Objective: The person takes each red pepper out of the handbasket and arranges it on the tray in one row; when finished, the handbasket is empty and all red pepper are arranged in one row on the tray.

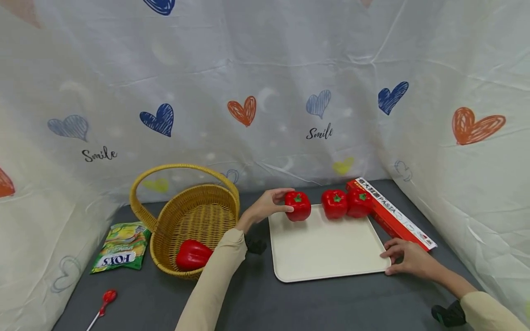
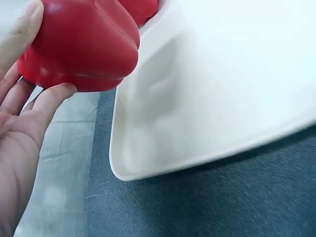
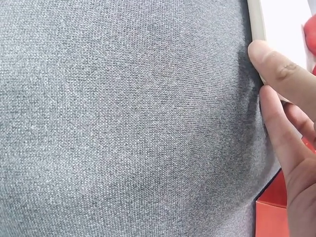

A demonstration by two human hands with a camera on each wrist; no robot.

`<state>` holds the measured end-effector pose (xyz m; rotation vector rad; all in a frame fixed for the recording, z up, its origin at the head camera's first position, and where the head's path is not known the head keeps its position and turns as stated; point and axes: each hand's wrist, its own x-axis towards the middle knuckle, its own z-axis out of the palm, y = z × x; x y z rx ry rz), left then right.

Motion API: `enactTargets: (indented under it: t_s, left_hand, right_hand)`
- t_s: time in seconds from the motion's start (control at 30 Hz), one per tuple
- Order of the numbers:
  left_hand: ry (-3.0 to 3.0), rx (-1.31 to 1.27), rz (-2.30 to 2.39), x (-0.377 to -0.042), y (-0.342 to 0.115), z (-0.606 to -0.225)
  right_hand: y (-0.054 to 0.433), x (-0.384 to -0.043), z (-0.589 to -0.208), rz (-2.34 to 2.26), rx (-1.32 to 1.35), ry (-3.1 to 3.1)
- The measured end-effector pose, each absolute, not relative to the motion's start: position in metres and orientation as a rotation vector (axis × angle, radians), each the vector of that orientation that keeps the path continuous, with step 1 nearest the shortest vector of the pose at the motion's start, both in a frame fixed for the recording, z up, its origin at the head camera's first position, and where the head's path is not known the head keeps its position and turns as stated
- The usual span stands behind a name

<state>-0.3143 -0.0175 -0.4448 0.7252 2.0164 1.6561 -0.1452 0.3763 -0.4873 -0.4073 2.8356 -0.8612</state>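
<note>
My left hand (image 1: pixel 268 205) holds a red bell pepper (image 1: pixel 299 210) with a green stem, thumb on one side and fingers on the other. The pepper is over the back left corner of a cream rectangular tray (image 1: pixel 325 253); the left wrist view shows its shadow on the tray. Two more red bell peppers, one (image 1: pixel 333 208) beside the other (image 1: pixel 358 208), sit side by side at the tray's back right edge. My right hand (image 1: pixel 411 261) grips the tray's front right corner, its thumb (image 3: pixel 276 66) and index finger (image 3: pixel 279 123) against the rim.
A yellow wicker basket (image 1: pixel 165 234) with a tall handle stands left, tilted toward me, a red bell pepper (image 1: pixel 192 255) inside. Left of it lies a green FOX'S packet (image 1: pixel 122 246), with a red lollipop (image 1: pixel 109 297) nearer me. A red pasta box (image 1: pixel 393 214) lies beside the tray's right edge.
</note>
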Motion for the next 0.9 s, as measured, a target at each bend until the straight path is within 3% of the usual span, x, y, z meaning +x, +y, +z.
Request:
enactTargets:
  t_s: [0.9]
  left_hand:
    - [2.028, 0.755, 1.601, -0.324, 0.025, -0.46]
  right_hand:
    - [0.378, -0.143, -0.487, -0.943, -0.521, 2.826]
